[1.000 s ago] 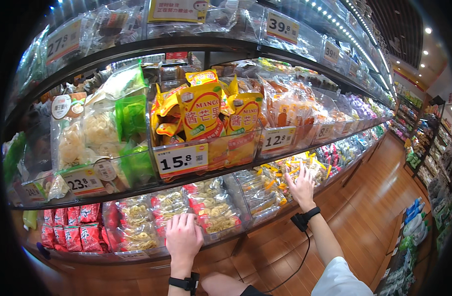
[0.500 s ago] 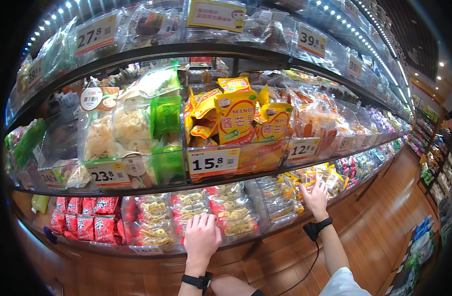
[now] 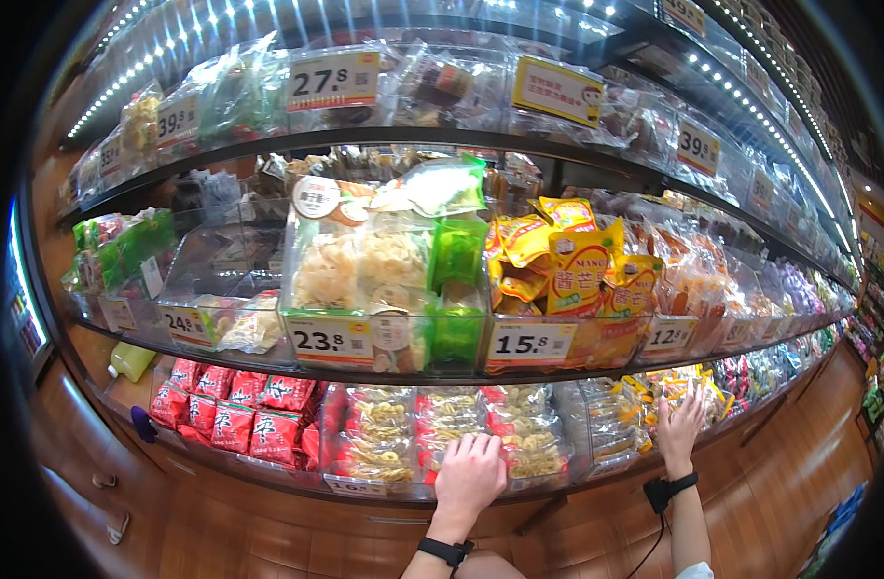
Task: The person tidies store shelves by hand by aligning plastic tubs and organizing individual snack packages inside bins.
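Note:
My left hand (image 3: 472, 474) is at the front of the lower shelf, knuckles up and fingers bent over the clear bin's front edge. Just behind it lie clear packs of pale yellow dried chips (image 3: 447, 415) with red panels. Its fingertips are hidden, so I cannot see what they touch. Farther right, my right hand (image 3: 682, 430) is raised with its fingers apart, holding nothing I can see. Close by its fingers are small yellow-and-clear snack packs (image 3: 698, 384); whether it touches them I cannot tell. Both wrists wear black bands.
Above the hands juts the middle shelf, holding yellow mango pouches (image 3: 579, 270) and clear bags of white slices (image 3: 365, 265). Red packets (image 3: 234, 410) fill the bin at left. A yellow-green bottle (image 3: 131, 361) lies beyond them. Someone's feet (image 3: 117, 526) show on the wooden floor.
My view has turned left, so shelves and hands appear farther right. My left hand remains at the same bin edge. The fingers of my right hand now point more upward.

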A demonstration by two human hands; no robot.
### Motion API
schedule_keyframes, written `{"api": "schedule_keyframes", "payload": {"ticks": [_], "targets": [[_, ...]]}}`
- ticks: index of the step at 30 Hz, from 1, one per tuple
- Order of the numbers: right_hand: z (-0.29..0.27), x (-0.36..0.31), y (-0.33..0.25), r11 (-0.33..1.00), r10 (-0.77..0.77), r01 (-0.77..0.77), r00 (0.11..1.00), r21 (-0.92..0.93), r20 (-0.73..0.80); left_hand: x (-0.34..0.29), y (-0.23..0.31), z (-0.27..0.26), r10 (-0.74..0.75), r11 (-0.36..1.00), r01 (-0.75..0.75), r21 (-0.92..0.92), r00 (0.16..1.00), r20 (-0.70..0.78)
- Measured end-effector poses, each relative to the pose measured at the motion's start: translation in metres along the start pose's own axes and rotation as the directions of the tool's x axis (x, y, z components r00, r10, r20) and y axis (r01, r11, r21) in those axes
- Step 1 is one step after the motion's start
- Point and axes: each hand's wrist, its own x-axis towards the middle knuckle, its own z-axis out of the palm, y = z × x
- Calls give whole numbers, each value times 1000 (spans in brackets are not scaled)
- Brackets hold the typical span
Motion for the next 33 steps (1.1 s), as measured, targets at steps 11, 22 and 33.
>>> {"api": "schedule_keyframes", "payload": {"ticks": [11, 22, 33], "targets": [[-72, -58, -165, 508, -707, 594, 701, 624, -92, -3, -7, 1, -4, 999, 6, -42, 999, 34], [-48, -83, -190, 681, -717, 591, 659, 432, 227, 0, -19, 10, 51, 992, -45, -121, 998, 44], [-80, -44, -199, 675, -736, 577, 487, 459, 470, 24, -14, -69, -186, 651, 298, -698, 954, 234]]}}
